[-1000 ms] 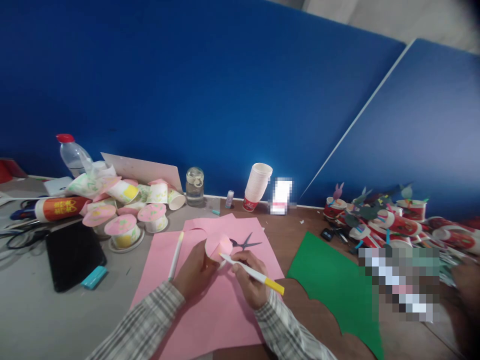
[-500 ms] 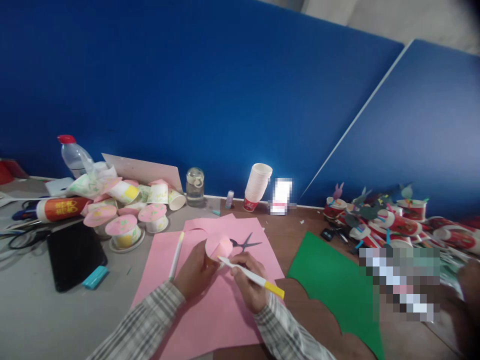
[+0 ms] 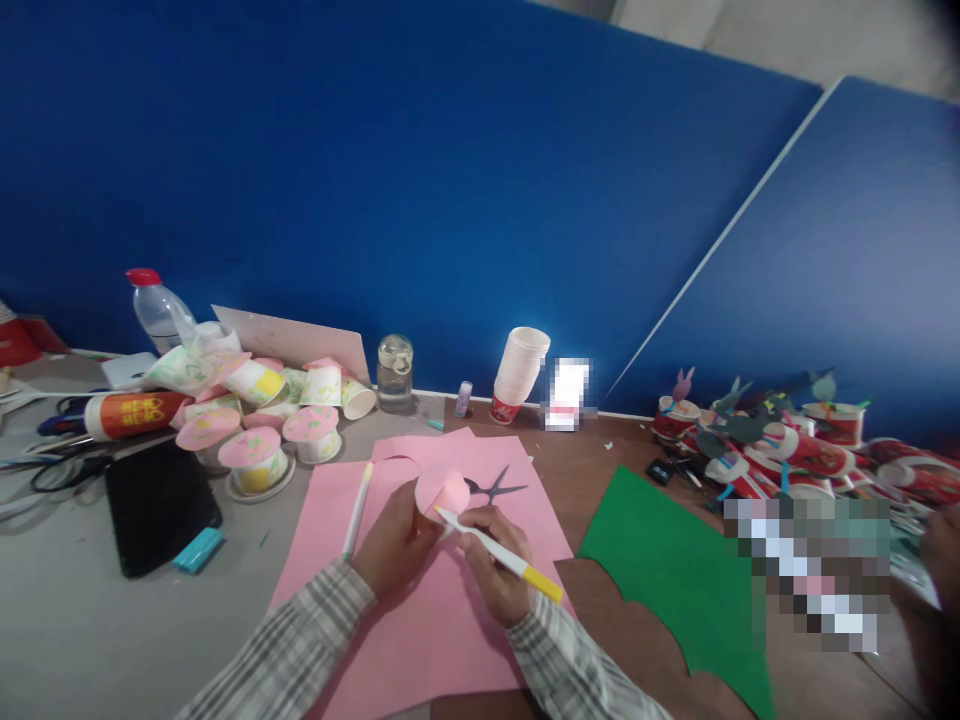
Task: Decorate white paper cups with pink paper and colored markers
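My left hand (image 3: 397, 540) is wrapped round a small paper cup (image 3: 425, 515) topped with pink paper. Between the fingers of my right hand (image 3: 499, 565) is a white felt-tip pen (image 3: 504, 555) with a yellow end, its tip at the pink top of the cup. Whether the tip touches is too small to tell. Both hands are over a large sheet of pink paper (image 3: 442, 640). Just behind the cup lie scissors (image 3: 499, 491) with spread blades, their handles partly hidden. A second white pen (image 3: 358, 510) rests on the sheet, left of my left hand.
Decorated paper cups (image 3: 255, 462), a black phone-like slab (image 3: 161, 510) and a turquoise block (image 3: 199, 550) are at left. At the back stand a glass bottle (image 3: 395, 375) and stacked cups (image 3: 519, 370). Green paper (image 3: 667, 570) lies at right, near red cups (image 3: 814, 450) and another person's hand (image 3: 941, 545).
The pen's yellow end has shifted slightly left and down. The whole view has moved a little to the right; both hands keep their holds.
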A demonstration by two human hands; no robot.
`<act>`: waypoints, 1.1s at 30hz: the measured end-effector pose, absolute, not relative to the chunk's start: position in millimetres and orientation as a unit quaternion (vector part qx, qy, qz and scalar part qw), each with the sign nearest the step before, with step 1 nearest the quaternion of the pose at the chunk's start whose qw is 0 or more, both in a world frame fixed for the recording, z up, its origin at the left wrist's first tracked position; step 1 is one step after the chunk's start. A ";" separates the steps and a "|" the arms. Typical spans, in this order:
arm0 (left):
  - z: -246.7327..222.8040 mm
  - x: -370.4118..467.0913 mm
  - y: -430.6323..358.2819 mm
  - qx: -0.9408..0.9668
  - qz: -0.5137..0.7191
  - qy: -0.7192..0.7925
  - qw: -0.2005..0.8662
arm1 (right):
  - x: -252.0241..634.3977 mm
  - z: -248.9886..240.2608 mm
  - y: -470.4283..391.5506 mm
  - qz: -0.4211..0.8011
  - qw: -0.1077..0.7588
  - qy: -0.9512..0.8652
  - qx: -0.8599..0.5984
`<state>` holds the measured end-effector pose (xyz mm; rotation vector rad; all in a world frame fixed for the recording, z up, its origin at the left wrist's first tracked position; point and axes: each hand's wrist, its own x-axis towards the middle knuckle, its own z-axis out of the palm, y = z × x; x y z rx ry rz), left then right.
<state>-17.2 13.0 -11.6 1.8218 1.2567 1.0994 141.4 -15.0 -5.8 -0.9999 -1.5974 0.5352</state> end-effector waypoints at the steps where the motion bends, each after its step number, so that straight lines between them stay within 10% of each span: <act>1: -11.7 -17.2 13.0 0.696 0.422 0.477 0.330 | 141.3 -6.1 -15.0 0.226 0.556 -0.678 -0.424; 33: -4.1 -14.8 13.1 0.706 0.427 0.459 0.329 | 147.4 -0.4 -14.6 0.221 0.567 -0.640 -0.469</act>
